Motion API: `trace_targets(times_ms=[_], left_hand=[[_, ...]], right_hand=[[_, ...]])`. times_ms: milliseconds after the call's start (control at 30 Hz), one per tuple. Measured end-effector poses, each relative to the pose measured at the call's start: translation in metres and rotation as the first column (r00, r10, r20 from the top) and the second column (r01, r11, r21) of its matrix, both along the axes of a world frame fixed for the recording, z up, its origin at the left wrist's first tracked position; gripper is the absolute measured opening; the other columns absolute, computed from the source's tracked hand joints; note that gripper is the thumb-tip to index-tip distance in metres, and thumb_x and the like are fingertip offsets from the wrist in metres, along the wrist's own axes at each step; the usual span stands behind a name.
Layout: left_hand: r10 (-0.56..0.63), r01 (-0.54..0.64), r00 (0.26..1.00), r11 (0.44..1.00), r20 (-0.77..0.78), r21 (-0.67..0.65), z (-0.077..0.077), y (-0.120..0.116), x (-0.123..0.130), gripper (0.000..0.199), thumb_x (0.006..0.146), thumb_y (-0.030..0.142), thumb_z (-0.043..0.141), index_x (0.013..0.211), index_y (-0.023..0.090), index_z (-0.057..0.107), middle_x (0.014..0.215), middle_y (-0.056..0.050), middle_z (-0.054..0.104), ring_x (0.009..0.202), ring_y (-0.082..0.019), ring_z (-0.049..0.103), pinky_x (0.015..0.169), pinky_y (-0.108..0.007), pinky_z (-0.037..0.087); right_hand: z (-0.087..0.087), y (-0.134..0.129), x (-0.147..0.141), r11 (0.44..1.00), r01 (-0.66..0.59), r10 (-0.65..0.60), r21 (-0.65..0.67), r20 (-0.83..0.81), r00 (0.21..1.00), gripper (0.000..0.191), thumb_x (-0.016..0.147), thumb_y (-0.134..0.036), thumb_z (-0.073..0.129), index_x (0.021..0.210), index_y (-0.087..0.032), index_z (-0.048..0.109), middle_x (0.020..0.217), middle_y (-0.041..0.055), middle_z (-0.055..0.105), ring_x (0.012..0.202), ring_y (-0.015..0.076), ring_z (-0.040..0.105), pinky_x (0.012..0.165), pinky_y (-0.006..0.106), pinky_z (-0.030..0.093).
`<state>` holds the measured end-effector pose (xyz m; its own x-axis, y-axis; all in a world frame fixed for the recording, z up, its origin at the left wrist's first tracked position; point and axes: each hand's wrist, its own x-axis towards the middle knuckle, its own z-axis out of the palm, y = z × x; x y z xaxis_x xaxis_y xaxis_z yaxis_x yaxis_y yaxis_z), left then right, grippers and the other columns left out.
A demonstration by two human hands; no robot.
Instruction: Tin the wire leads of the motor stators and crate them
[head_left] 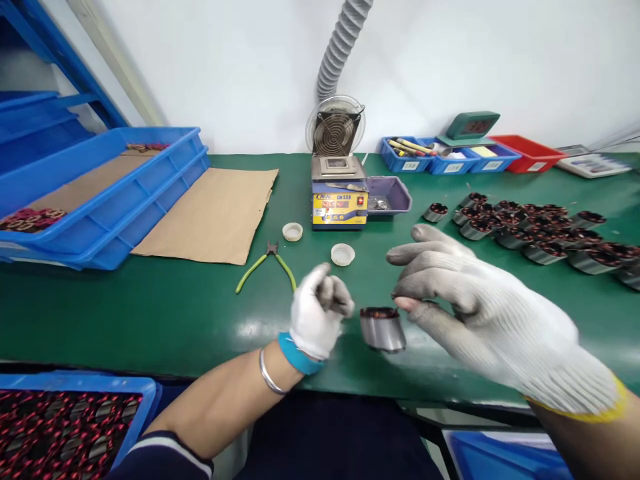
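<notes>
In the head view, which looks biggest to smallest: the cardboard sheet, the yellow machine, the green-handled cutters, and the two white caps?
1. Cardboard sheet
2. Yellow machine
3. Cutters
4. The two white caps look about alike, so I will not rank them; the nearer one may only seem slightly larger.

two white caps (293,231), one pair of cutters (267,263), four small bins (453,160), one cardboard sheet (213,213).

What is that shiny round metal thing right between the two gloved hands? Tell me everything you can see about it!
The metal cylinder is a short, shiny silver ring with dark reddish-brown windings, like copper wire, showing at its open top. It stands upright on the green table, near the front edge. The left hand is closed just beside it, and the right hand reaches its fingertips to its top rim. Whether they touch is unclear.
</notes>
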<state>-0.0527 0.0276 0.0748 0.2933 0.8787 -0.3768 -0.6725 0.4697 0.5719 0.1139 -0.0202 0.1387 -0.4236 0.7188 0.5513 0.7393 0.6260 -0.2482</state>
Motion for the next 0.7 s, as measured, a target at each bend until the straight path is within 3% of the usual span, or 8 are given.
trace_targets(times_ms=[100,167,267,333,400,533,600,700], left_hand=[[0.017,-0.016,1.000,0.998,0.012,-0.057,-0.002,0.012,-0.002,0.054,0.095,0.035,0.045,0.047,0.021,0.024,0.043,0.006,0.027,0.032,-0.005,0.022,0.035,-0.021,0.016],[-0.216,0.209,0.976,0.970,-0.038,-0.126,-0.010,0.014,0.001,0.052,0.093,0.049,0.050,0.052,0.020,0.038,0.047,0.004,0.041,0.033,-0.006,0.029,0.035,-0.020,0.017],[-0.687,0.686,0.727,0.726,-0.001,-0.053,-0.022,0.009,0.006,0.056,0.088,0.066,0.049,0.065,0.016,0.058,0.055,-0.003,0.056,0.040,-0.010,0.047,0.038,-0.021,0.032],[-0.792,0.787,0.611,0.609,0.017,0.097,-0.023,0.005,0.004,0.052,0.085,0.063,0.057,0.071,0.013,0.063,0.057,-0.005,0.060,0.042,-0.012,0.052,0.041,-0.023,0.039],[-0.749,0.732,0.661,0.658,0.049,0.176,-0.017,0.004,-0.001,0.035,0.079,0.046,0.070,0.081,0.012,0.067,0.066,-0.007,0.065,0.050,-0.016,0.059,0.046,-0.025,0.047],[-0.260,0.244,0.944,0.965,0.204,0.100,-0.009,0.015,-0.008,0.017,0.079,0.025,0.063,0.064,0.017,0.059,0.067,-0.002,0.064,0.071,-0.016,0.068,0.070,-0.026,0.055],[-0.163,0.158,0.971,0.986,0.175,0.043,-0.012,0.022,-0.005,0.035,0.086,0.031,0.055,0.054,0.019,0.047,0.053,0.001,0.053,0.061,-0.011,0.063,0.066,-0.021,0.051],[-0.399,0.402,0.910,0.915,0.112,-0.013,-0.022,0.023,0.002,0.041,0.089,0.048,0.055,0.063,0.016,0.058,0.057,-0.003,0.058,0.054,-0.015,0.061,0.058,-0.025,0.049]], right_hand=[[0.024,-0.008,-0.007,0.994,-0.079,0.066,0.075,0.161,0.985,0.007,0.088,-0.020,0.058,0.084,-0.023,0.063,0.086,0.0010,0.070,0.111,0.0196,0.065,0.121,0.050,0.032],[0.031,-0.008,-0.009,0.991,-0.103,0.081,0.081,0.232,0.969,0.008,0.090,-0.020,0.058,0.085,-0.023,0.063,0.087,0.0019,0.070,0.112,0.0198,0.064,0.119,0.049,0.035],[0.029,-0.003,-0.003,0.990,-0.104,0.073,0.090,0.300,0.951,0.008,0.090,-0.021,0.056,0.084,-0.022,0.061,0.086,0.0030,0.069,0.110,0.0221,0.065,0.113,0.054,0.040],[0.025,0.001,0.002,0.990,-0.100,0.060,0.099,0.340,0.939,0.009,0.089,-0.020,0.055,0.083,-0.022,0.061,0.083,0.0029,0.069,0.106,0.0243,0.066,0.111,0.059,0.039],[0.022,0.002,0.006,0.989,-0.086,0.037,0.120,0.361,0.932,0.008,0.090,-0.020,0.053,0.085,-0.023,0.060,0.083,0.0029,0.068,0.104,0.0260,0.066,0.110,0.063,0.039],[0.030,0.002,0.003,0.983,-0.073,0.015,0.170,0.317,0.948,0.007,0.093,-0.024,0.053,0.088,-0.025,0.057,0.086,0.0035,0.068,0.109,0.0250,0.065,0.103,0.055,0.047],[0.035,0.003,-0.001,0.981,-0.084,0.030,0.175,0.290,0.956,0.009,0.094,-0.026,0.052,0.089,-0.026,0.058,0.089,0.0031,0.069,0.111,0.0233,0.064,0.103,0.051,0.049],[0.038,0.006,-0.006,0.979,-0.121,0.069,0.167,0.290,0.955,0.012,0.094,-0.028,0.051,0.087,-0.026,0.060,0.091,0.0029,0.070,0.112,0.0228,0.064,0.100,0.047,0.051]])
